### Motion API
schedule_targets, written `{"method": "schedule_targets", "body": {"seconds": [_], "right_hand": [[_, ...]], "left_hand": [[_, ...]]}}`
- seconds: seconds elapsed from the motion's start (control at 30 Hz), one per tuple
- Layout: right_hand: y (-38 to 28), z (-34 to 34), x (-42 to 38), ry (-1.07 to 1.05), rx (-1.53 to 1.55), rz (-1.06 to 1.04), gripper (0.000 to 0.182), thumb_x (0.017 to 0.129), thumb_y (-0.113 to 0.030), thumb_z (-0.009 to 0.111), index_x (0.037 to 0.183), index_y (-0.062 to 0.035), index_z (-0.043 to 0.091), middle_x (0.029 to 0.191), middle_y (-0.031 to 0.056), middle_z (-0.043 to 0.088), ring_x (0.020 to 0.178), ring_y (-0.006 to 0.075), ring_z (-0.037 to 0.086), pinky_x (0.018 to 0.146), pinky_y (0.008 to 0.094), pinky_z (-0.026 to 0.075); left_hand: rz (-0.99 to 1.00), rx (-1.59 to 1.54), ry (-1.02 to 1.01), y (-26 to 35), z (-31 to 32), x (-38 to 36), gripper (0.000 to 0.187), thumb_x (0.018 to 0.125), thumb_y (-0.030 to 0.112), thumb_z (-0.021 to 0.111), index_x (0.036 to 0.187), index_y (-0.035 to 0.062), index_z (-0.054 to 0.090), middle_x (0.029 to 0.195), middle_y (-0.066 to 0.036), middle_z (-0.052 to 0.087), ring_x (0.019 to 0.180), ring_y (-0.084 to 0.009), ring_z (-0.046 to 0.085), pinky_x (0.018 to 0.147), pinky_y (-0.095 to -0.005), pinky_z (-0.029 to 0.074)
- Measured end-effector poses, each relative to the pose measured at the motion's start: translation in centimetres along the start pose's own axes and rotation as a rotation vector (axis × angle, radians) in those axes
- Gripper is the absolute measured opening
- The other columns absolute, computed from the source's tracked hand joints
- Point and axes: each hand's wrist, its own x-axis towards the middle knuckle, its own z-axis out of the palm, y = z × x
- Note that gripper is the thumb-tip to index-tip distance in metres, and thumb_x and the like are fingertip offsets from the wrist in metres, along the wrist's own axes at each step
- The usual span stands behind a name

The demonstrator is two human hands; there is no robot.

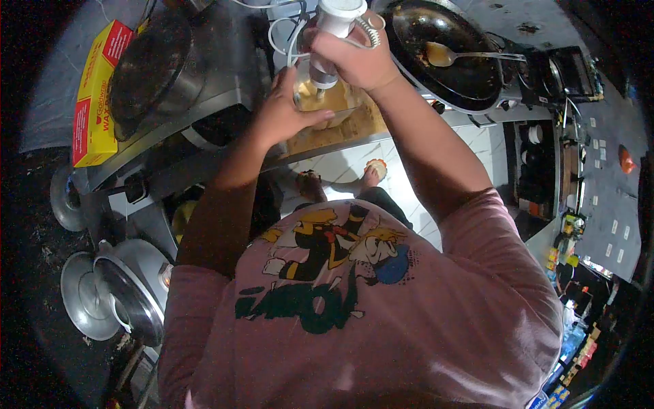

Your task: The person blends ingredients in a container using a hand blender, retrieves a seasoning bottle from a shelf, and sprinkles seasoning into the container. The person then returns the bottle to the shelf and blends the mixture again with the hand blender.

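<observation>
My right hand [364, 58] is closed around the white body of a hand blender [338, 22], which stands upright with its coiled cord beside my fingers. The blender's lower end reaches down into a clear container [349, 117] with pale yellow liquid in it. Against the near left side of this container, my left hand [289, 112] is curved, thumb along the front and fingers up the left side. Part of the container is hidden by my hands. It rests on a wooden board [371, 123] at the counter's front edge.
To the right, a dark wok [470, 78] with a spoon [443, 54] in it sits on the stove. On the left are a dark pot [153, 71] and a yellow and red wax paper box [95, 102]. White cords [276, 34] run behind the blender. Metal lids [129, 290] hang lower left.
</observation>
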Motion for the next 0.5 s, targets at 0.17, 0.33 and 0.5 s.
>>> {"method": "schedule_targets", "body": {"seconds": [0.17, 0.33, 0.5], "right_hand": [[-1.2, -0.5, 0.4, -0.018, -0.098, -0.047, 0.014, 0.081, -0.009, 0.073, 0.091, -0.0030, 0.065, 0.079, 0.0031, 0.065, 0.072, 0.0131, 0.062, 0.066, 0.0331, 0.050], [-1.6, -0.6, 0.5, -0.027, -0.109, -0.038, 0.014, 0.081, -0.009, 0.073, 0.090, -0.0027, 0.064, 0.078, 0.0032, 0.065, 0.072, 0.0130, 0.061, 0.065, 0.0327, 0.049], [-1.4, -0.5, 0.5, -0.003, -0.076, -0.115, 0.015, 0.081, -0.010, 0.072, 0.089, -0.0031, 0.062, 0.076, 0.0023, 0.062, 0.070, 0.0132, 0.060, 0.065, 0.0329, 0.048]], "left_hand": [[-0.057, -0.033, -0.047, 0.8, -0.5, -0.1, 0.109, 0.073, 0.046, 0.090, 0.153, 0.0011, 0.030, 0.149, -0.028, 0.046, 0.137, -0.0421, 0.049, 0.111, -0.0449, 0.044], [-0.010, -0.004, -0.007, 0.7, -0.3, -0.2, 0.109, 0.073, 0.042, 0.091, 0.153, 0.0022, 0.030, 0.146, -0.028, 0.049, 0.135, -0.0405, 0.051, 0.111, -0.0441, 0.044], [-0.007, -0.019, -0.011, 0.7, -0.3, -0.1, 0.111, 0.072, 0.043, 0.092, 0.153, -0.0007, 0.029, 0.148, -0.029, 0.047, 0.136, -0.0403, 0.051, 0.111, -0.0436, 0.043]]}}
